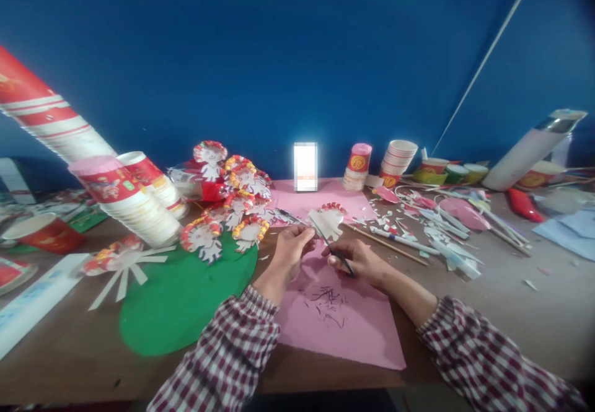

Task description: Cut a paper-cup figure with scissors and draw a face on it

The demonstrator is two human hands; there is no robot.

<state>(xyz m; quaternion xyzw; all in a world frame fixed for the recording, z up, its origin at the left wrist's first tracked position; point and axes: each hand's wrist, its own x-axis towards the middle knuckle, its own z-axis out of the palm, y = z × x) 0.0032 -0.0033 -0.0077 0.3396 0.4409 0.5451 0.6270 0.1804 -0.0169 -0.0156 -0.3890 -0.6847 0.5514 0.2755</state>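
A white paper cutout (329, 222) with a ruffled red and yellow top edge is pinched between the thumb and fingers of my left hand (294, 249). My right hand (360, 260) is closed on a slim black-handled tool (341, 258). Its thin grey end slants up and left across the cutout; blur hides its exact kind. Both hands are just above a pink sheet (372, 331), which bears black scribbled marks. Left of my hands, several paper figures (202, 240) with drawn faces and red-yellow ruffled rims lie by a green round sheet (186, 313).
Stacked paper cups (149, 214) lean at the left, and more cup stacks (398, 161) stand at the back right. White paper scraps (446, 245) and a thin wooden stick (390, 246) lie right of my hands. A lit, blurred screen (305, 167) stands against the blue wall.
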